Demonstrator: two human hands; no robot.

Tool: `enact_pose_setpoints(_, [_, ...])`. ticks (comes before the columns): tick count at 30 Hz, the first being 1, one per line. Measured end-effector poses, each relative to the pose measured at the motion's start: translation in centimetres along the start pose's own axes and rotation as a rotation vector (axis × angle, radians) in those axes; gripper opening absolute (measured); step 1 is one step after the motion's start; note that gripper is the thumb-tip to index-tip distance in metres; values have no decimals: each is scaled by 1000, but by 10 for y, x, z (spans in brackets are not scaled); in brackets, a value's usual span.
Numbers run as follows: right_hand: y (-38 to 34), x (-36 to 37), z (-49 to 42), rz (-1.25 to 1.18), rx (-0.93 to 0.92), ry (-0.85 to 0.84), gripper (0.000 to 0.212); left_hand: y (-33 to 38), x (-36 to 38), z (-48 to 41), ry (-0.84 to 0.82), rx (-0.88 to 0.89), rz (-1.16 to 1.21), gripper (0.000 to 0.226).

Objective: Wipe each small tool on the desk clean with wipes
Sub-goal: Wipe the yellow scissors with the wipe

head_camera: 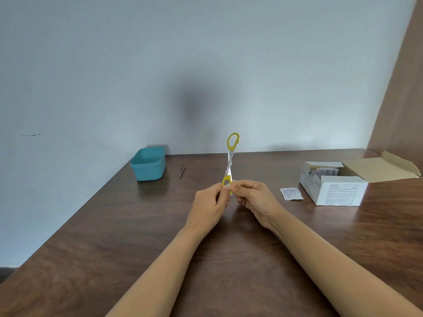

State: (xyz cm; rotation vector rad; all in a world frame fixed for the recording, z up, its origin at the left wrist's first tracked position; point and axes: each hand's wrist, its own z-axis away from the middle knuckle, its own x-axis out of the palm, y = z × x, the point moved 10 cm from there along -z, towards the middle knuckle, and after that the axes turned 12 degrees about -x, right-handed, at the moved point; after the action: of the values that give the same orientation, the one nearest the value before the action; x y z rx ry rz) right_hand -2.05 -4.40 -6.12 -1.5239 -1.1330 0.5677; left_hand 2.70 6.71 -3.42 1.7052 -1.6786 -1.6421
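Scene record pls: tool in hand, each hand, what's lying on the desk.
tool: scissors, yellow handles, blades spread, held upright
left hand: grips lower handle
right hand: pinches wipe against that handle
lying on desk: tweezers, torn packet
also: teal tub, open wipe box

The right hand [254, 197] hides most of the wipe [231, 189] from me. I can't read the box [338, 191] print.
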Motion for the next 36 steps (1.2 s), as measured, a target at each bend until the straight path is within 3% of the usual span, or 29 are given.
enact_pose_setpoints(13, [4, -12, 0, -178, 59, 120, 5, 10, 13, 10, -92, 0, -249, 44])
enact_pose_setpoints(17, [8, -10, 0, -180, 133, 71, 5, 7, 5, 7, 22, -41, -317, 45])
enact_pose_setpoints(22, [3, 2, 1, 24, 80, -88, 9, -5, -4, 0, 77, -85, -284, 39])
enact_pose_setpoints(26, [4, -5, 1, -9, 71, 13, 11, -3, 2, -1, 21, -47, -297, 46])
enact_pose_setpoints(31, [10, -22, 0, -244, 83, 223, 12, 10, 16, 6, -74, 35, -349, 50])
enact_pose_setpoints(36, [10, -16, -1, -239, 121, 157, 6, 9, 10, 7, -14, -10, -370, 50])
